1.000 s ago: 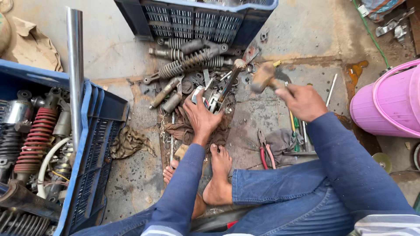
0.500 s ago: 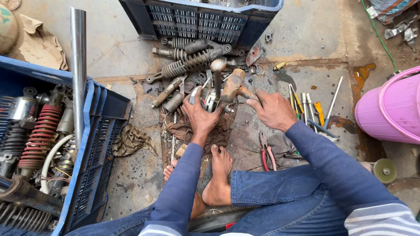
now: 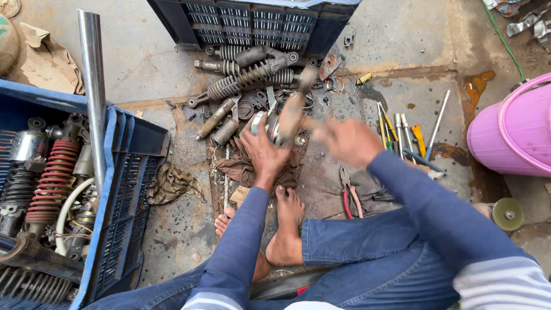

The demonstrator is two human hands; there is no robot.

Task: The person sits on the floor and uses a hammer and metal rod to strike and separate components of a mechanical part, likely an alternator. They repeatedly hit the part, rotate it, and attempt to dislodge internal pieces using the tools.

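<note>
Crate (image 3: 123, 189) left; bucket (image 3: 511, 138) right — shock absorbers (image 3: 247, 77) ahead, before another crate (image 3: 252, 26).

A stained concrete floor (image 3: 402, 46) carries everything: coil shock absorbers (image 3: 247, 77) lie in a heap, screwdrivers (image 3: 402, 129) beside red-handled pliers (image 3: 349, 195), two blue crates (image 3: 129, 189), a pink bucket (image 3: 511, 138), a brown rag (image 3: 171, 182).

Your body, as seen from the head view: 2 arms in blue sleeves, both reaching forward. Left hand (image 3: 263, 150): palm down, fingers spread and pressed low, arm nearly straight. Right hand (image 3: 348, 141): raised, closed in a fist, blurred, forearm angled in from the right. 2 bare feet (image 3: 285, 229) tucked between your knees.
</note>
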